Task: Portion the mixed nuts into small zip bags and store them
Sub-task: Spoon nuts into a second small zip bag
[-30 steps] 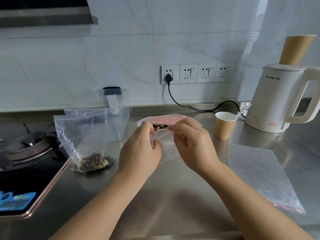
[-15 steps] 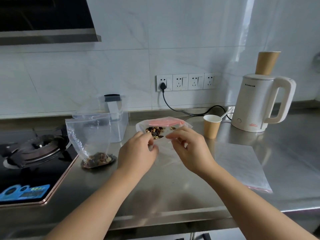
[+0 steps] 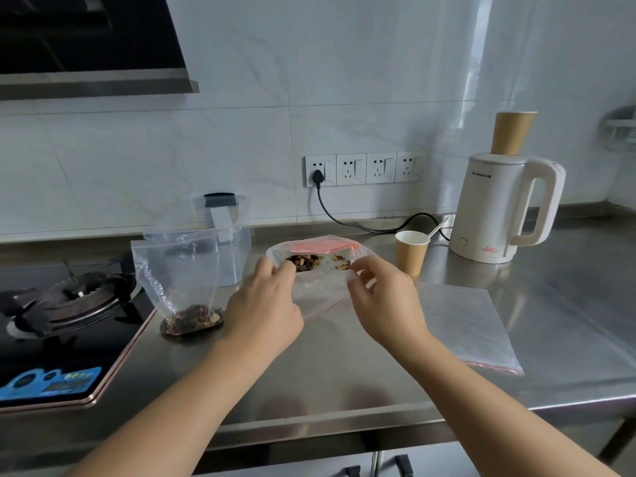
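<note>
- Large zip bag point(image 3: 179, 280): upright on the table point(image 3: 337, 370), left of the left hand point(image 3: 265, 304), nuts at its bottom.
- Left hand: grip pinching the small zip bag point(image 3: 320, 270) by its left edge.
- Small zip bag: held between both hands above the table, mixed nuts point(image 3: 304, 262) inside.
- Right hand point(image 3: 385, 301): grip pinching the bag's right edge.
- Empty zip bag point(image 3: 471, 325): flat, right of the right hand.

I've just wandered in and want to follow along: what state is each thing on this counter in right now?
Small zip bag: held up by both hands, some nuts inside.
Left hand: pinching the bag.
Right hand: pinching the bag.
Big bag: upright, open, nuts at bottom.
Spare bag: flat, empty.
Paper cup: upright.
Kettle: upright, cup inverted on lid.
</note>
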